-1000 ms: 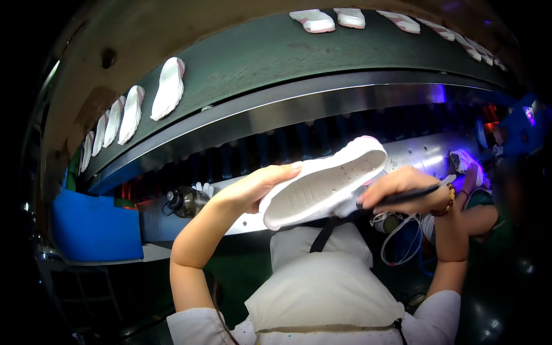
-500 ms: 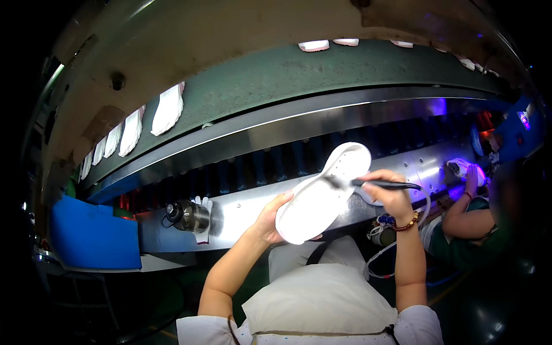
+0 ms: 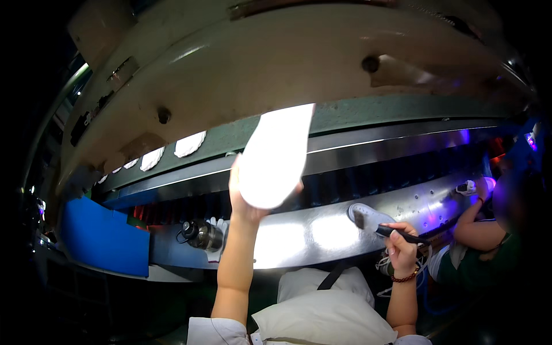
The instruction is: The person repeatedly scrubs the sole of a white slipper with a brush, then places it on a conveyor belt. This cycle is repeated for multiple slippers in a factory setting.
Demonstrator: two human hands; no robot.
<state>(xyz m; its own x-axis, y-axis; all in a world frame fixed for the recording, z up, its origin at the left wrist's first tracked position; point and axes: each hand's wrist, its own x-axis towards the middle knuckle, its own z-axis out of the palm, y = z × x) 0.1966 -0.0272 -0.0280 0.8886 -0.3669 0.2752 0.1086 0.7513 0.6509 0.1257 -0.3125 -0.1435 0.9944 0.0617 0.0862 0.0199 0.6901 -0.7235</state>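
A blue bin (image 3: 103, 241) and a dark metal bottle (image 3: 201, 234) stood at the left of the shiny steel desk (image 3: 310, 233). The left hand (image 3: 244, 192) gripped a smooth white sole (image 3: 276, 155) from below, raised high. Well apart, the right hand (image 3: 399, 250) was closed around a black-handled brush (image 3: 391, 231) over a small white dish (image 3: 368, 215).

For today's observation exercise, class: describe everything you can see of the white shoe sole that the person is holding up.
The white shoe sole is a long, flat, rounded piece, plain and bright under the light, so its surface detail is washed out. It looks like rubber or foam. The left hand grips its lower end and lifts it toward the green conveyor belt, its long axis nearly upright, leaning slightly right. Nothing else touches it.
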